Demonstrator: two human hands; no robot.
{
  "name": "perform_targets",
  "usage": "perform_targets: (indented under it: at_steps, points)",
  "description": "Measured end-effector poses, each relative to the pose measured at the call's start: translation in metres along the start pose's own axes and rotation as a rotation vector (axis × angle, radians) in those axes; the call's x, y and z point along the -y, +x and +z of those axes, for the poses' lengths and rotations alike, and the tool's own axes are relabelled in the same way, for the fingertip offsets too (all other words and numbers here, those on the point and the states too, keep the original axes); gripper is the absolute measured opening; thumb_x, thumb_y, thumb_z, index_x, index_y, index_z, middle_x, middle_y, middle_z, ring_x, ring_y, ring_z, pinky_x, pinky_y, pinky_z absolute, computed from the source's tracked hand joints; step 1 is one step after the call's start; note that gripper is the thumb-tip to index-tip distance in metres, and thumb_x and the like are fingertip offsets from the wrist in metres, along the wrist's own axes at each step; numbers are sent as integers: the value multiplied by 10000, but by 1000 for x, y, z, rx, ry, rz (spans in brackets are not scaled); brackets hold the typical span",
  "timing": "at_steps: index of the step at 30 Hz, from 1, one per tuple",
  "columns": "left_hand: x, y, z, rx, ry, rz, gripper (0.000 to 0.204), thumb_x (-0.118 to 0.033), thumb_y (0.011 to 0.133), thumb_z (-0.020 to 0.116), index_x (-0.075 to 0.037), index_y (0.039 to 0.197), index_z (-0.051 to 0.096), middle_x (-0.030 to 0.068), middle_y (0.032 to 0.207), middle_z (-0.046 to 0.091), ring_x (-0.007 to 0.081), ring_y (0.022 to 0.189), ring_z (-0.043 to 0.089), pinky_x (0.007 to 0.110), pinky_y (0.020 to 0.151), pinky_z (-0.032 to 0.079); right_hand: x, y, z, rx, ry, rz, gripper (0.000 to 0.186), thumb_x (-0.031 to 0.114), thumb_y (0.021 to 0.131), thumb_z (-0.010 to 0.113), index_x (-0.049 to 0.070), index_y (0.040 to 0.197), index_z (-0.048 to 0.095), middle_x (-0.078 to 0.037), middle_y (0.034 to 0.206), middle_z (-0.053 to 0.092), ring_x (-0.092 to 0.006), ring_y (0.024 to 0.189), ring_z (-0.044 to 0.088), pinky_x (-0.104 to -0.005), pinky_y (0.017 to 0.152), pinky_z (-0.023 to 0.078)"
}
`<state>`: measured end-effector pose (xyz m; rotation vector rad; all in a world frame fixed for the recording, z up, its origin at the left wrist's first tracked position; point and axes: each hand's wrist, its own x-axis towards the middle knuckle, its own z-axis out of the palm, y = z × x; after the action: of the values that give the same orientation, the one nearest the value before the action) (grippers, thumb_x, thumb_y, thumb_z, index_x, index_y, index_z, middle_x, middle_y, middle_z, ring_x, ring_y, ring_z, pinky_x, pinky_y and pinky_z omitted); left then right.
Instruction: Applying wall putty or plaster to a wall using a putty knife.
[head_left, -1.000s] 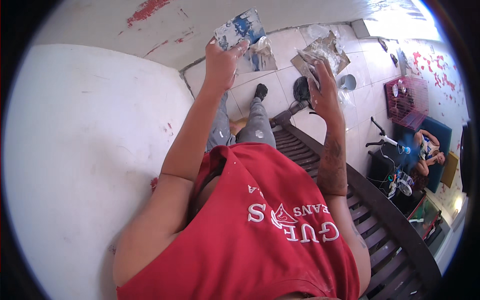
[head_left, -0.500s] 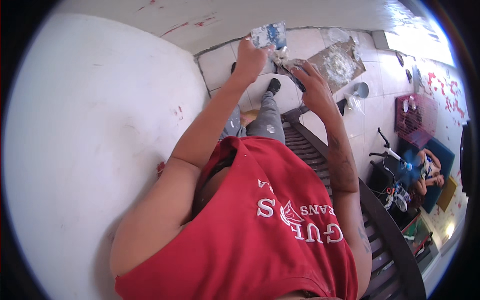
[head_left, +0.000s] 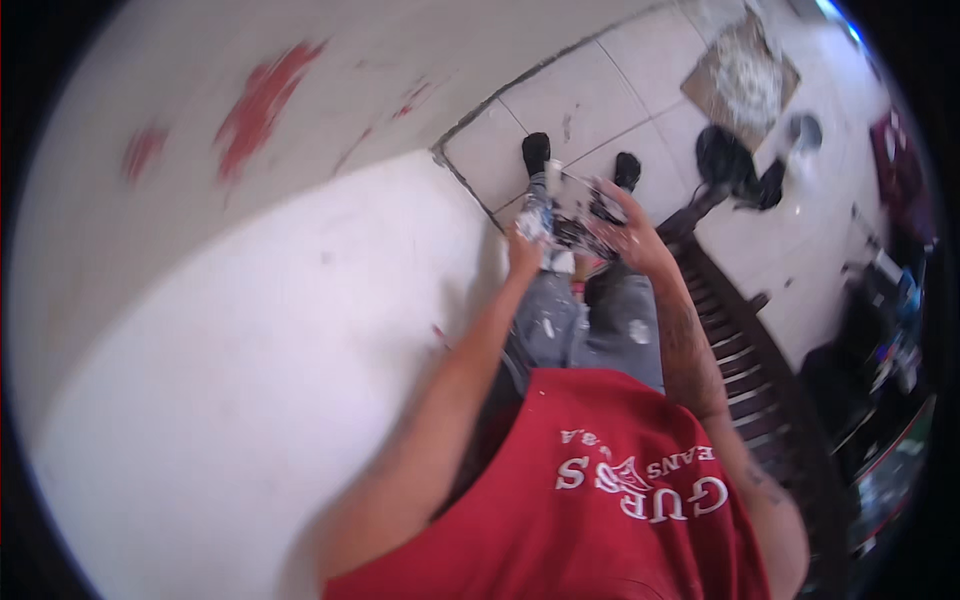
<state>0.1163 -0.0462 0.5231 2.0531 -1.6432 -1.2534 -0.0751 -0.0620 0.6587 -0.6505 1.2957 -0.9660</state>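
My left hand (head_left: 526, 248) is closed on a putty knife (head_left: 535, 218), whose blade is smeared white and blue and blurred by motion. Beside it, my right hand (head_left: 630, 235) curls around a dark thing (head_left: 606, 208) streaked with white paste; blur hides its exact kind. Both hands are close together above my grey trousers (head_left: 560, 320), which carry white spots. White smears also cover the fingers of my right hand.
A brown board (head_left: 707, 82) heaped with white paste lies on the tiled floor, near a grey container (head_left: 804, 132). A dark slatted bench (head_left: 735, 365) runs along my right. The left wall (head_left: 270, 380) is white; red patches (head_left: 262, 110) mark the wall ahead.
Both hands have drawn back from ahead to close above my legs, with the putty knife still in the left. The view has swung left, showing more of the red-marked wall.
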Motion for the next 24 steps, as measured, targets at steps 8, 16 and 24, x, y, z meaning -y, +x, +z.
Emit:
perform_targets:
  at_steps: [8,16,24]
  points:
    - [40,18,19,452,130,103,606,-180,722,577,38,1190,260,227,1085,453,340,990,455,377,832,356,-175,228,124,-182,548,245,489,-47,722,465,-11,1185,312,-72,826,527,-121,719,483,-245,642,411]
    - [20,40,5,227,488,-68,551,-389,777,473,-22,1161,325,198,1129,396,330,1071,353,408,888,267,-259,357,230,-728,723,108,412,-109,677,400,-37,1081,385,-116,924,498,-162,792,482,-256,681,403]
    - [10,49,-1,251,441,-154,534,-375,762,489,-23,1134,341,208,1052,453,357,956,449,411,809,344,-240,366,240,-774,671,144,427,-107,709,410,-26,1123,346,-111,930,489,-133,758,488,-226,621,415]
